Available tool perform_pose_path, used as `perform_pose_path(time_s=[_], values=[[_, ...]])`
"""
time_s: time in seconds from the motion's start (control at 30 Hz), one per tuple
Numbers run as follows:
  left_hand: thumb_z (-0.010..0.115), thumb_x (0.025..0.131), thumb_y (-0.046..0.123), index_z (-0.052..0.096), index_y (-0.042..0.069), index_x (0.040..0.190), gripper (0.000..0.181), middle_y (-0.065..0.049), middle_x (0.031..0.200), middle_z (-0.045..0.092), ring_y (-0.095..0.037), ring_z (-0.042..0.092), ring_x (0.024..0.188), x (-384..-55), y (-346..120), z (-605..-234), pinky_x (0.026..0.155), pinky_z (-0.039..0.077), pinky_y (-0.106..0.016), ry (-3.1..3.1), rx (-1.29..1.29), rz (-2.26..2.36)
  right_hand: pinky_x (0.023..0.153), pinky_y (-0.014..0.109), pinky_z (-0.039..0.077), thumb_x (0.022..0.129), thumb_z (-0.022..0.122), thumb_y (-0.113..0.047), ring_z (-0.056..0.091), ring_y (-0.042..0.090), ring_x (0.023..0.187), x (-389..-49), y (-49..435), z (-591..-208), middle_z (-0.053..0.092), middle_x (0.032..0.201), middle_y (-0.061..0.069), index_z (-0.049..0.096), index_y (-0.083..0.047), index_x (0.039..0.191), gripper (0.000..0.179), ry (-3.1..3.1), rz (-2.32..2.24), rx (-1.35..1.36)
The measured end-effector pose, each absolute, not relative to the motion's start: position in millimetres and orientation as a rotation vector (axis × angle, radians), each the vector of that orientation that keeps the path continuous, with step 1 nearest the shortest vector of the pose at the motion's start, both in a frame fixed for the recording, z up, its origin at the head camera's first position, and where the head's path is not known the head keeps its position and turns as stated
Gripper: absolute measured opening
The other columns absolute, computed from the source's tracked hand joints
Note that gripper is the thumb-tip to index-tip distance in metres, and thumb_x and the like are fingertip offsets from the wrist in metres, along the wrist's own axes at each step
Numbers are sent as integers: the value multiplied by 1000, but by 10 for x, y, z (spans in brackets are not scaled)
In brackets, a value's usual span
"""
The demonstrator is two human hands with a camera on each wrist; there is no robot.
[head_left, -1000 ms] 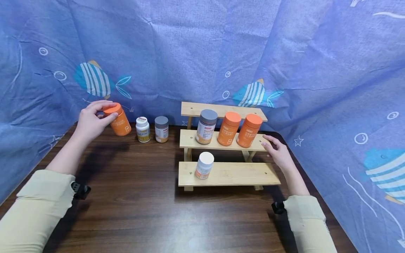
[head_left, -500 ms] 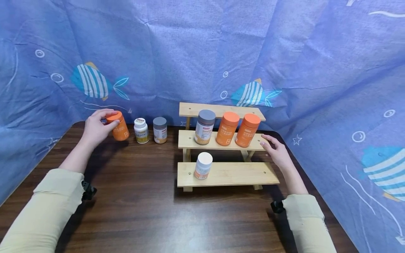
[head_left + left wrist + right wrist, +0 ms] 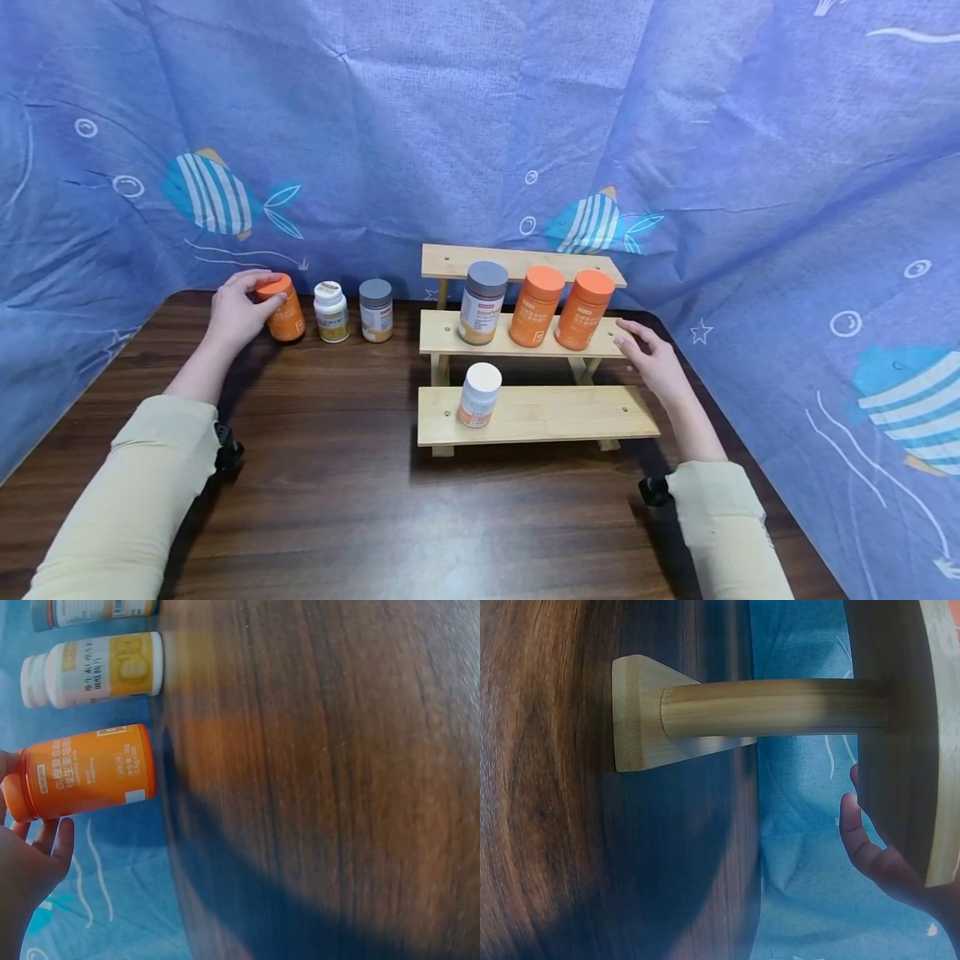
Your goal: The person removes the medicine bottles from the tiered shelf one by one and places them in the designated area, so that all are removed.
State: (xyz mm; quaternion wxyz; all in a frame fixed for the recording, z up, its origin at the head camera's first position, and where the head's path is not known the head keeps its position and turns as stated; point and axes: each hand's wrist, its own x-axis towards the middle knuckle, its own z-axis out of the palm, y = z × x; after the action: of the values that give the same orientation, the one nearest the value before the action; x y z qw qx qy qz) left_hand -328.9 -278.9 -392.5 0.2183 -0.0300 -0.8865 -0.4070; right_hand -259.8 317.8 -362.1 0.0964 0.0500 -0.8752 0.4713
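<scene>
Looks partway: four bottles on the rack (image 3: pixel 517 260). Gray-lidded jar (image 3: pixel 482 307) and two orange jars (image 3: pixel 536 315) on the middle shelf (image 3: pixel 437 335), white bottle (image 3: pixel 477 400) on the bottom shelf (image 3: pixel 566 412). Three off it, back-left of table (image 3: pixel 330 475): gripped orange bottle (image 3: pixel 287 322), yellow-label bottle (image 3: pixel 332 318), small gray-lidded bottle (image 3: pixel 377 317). All capped, contents hidden. Left hand (image 3: pixel 234 317) pinches the orange cap (image 3: pixel 277 286); base contact unclear. Right hand (image 3: pixel 657 365) at middle shelf's end, fingers parted, touch unclear.

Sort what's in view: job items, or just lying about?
Job, seemingly:
orange cylindrical plastic bottle in left hand
three-tier wooden rack by right hand

Probably bystanders:
white, yellow-labelled bottle
grey-lidded table bottle
four racked plastic bottles
blue fish-print cloth
</scene>
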Motion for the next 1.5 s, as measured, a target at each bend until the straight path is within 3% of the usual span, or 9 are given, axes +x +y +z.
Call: perform_pose_path(time_s=[0.37, 0.7, 1.0, 1.5], values=[[61, 91, 16, 55, -6, 124, 40, -27, 135, 45, -45, 39, 124, -3307, -2753, -3991, 102, 31, -58, -2506, -82, -1118, 61, 15, 49, 96, 56, -21, 49, -2, 79, -2551, 3124, -3585, 45, 137, 22, 45, 0, 137, 48, -2606, 1369, 147], [60, 92, 19, 54, -4, 127, 42, -25, 138, 43, -44, 38, 127, -3325, -2764, -4023, 103, 32, -57, -2512, -68, -1155, 65, 24, 53, 96, 56, -23, 49, -2, 81, -2563, 3130, -3595, 43, 139, 21, 45, -1, 138, 48, -2618, 1361, 136], [60, 92, 21, 52, -3, 130, 46, -25, 143, 38, -43, 33, 131, -3283, -2768, -4011, 105, 29, -57, -2500, -75, -1165, 60, 14, 48, 96, 55, -23, 48, -1, 79, -2570, 3124, -3583, 44, 138, 21, 45, 0, 138, 48, -2608, 1375, 153], [62, 91, 27, 47, 1, 136, 53, -24, 145, 36, -45, 30, 133, -3146, -2627, -3767, 105, 20, -63, -2472, -126, -1188, 60, 16, 49, 96, 56, -23, 49, 0, 78, -2557, 3136, -3586, 45, 135, 21, 45, 0, 137, 48, -2596, 1395, 134]])
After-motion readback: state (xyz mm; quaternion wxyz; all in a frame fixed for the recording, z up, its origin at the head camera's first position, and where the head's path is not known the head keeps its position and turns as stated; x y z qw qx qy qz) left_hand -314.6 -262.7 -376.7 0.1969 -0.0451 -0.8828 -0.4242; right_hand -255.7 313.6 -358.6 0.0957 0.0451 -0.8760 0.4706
